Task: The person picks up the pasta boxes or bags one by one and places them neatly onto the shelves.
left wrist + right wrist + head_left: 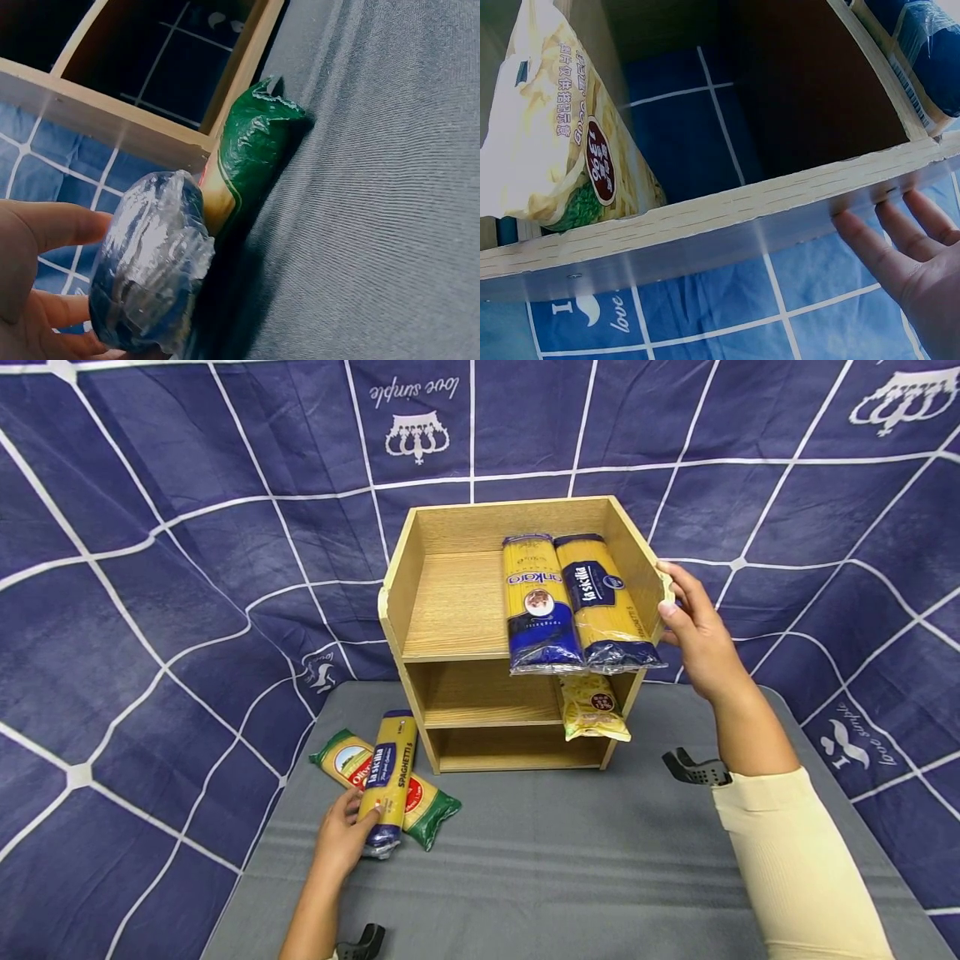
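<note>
My left hand (347, 835) grips the lower end of a yellow and blue La Sicilia spaghetti pack (390, 760), thumb on one side and fingers on the other. Its clear, crinkled end (150, 262) faces the left wrist camera. Beneath it, crosswise on the grey surface, lies a green, red and yellow pasta pack (435, 814). My right hand (701, 639) holds the right side panel of a wooden shelf (450, 602), fingertips on its outer face. On the top level, an Ankara spaghetti pack (543, 610) and another La Sicilia pack (600, 602) lie side by side.
A yellow bag (592, 706) sticks out from the right of the middle level. The shelf stands on a grey cloth-covered surface (540, 860), with a blue, white-lined curtain (525, 427) behind and at both sides. The lower packs lie close to the shelf's left side.
</note>
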The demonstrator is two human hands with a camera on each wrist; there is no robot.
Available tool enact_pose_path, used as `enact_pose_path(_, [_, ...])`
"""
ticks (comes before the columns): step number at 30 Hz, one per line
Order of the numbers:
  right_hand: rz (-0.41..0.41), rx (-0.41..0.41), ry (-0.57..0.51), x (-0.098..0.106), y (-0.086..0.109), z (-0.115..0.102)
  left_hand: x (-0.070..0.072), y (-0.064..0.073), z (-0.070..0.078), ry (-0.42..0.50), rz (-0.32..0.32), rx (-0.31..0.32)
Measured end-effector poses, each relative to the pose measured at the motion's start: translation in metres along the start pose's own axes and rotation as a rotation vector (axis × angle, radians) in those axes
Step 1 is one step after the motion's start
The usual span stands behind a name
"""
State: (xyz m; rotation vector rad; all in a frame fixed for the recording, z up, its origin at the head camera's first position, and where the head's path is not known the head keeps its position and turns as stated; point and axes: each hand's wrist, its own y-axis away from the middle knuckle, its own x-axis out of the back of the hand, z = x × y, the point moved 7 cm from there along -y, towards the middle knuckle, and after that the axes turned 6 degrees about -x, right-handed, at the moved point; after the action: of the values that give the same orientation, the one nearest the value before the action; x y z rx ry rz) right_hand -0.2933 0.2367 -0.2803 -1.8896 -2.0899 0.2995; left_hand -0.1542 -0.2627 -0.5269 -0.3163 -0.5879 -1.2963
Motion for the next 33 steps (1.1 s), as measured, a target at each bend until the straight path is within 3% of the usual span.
enact_pose_path(17, [0.005,-0.013,0.024,0.0,0.0,0.0,-0.015,0.001,-0.026,0.303,-0.125,0.12])
enact_pose_path(33, [0.0,-0.009,0.004,0.0,0.0,0.0,-0.025,-0.004,-0.044,0.548,-0.159,0.229])
